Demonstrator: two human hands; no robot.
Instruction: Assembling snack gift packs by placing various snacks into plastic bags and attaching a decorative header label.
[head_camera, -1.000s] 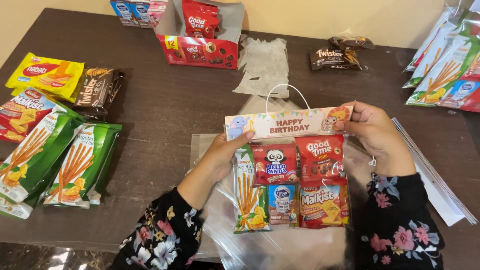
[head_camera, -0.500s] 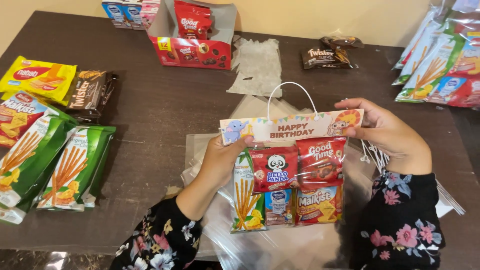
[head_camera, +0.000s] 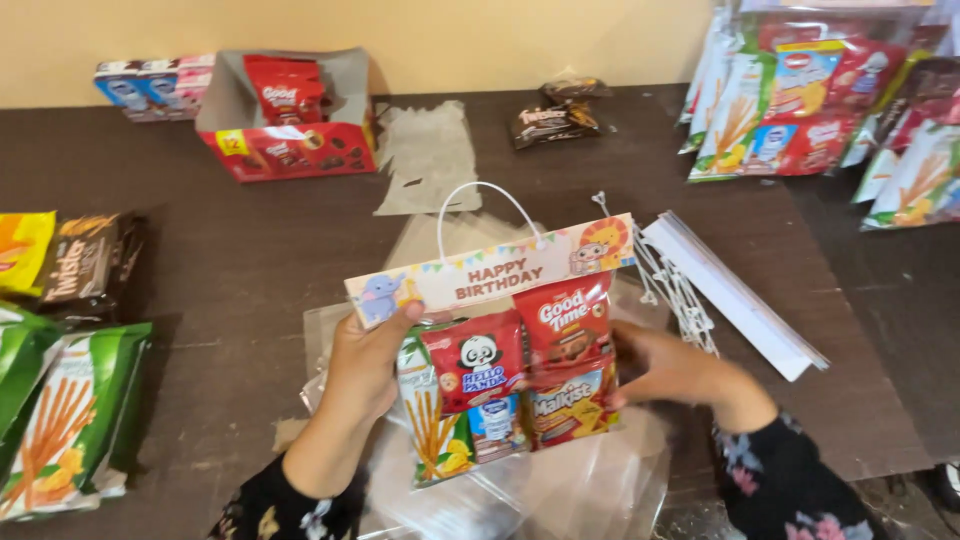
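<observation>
The left hand (head_camera: 365, 365) pinches the left end of the printed card header (head_camera: 490, 272) of a clear snack goodie bag (head_camera: 505, 375), thumb over the front, so the bag hangs free above the dark table (head_camera: 260, 260) with its contents facing up to view. The right hand (head_camera: 665, 368) is cupped against the bag's right side at 3 o'clock, fingers tucked behind the lower packets; it seems to steady the bag, though how tightly it closes I cannot tell. A white cord handle (head_camera: 480, 205) loops from the header at 12 o'clock. Inside sit about 5 packs, among them a red panda biscuit pouch (head_camera: 480, 365). Under the bag lie empty clear plastic bags (head_camera: 600, 490). Finished goodie bags (head_camera: 800, 100) pile at 1 o'clock, a red cookie box (head_camera: 290, 140) at 11 o'clock, green stick-snack packs (head_camera: 60, 420) at 9 o'clock.
</observation>
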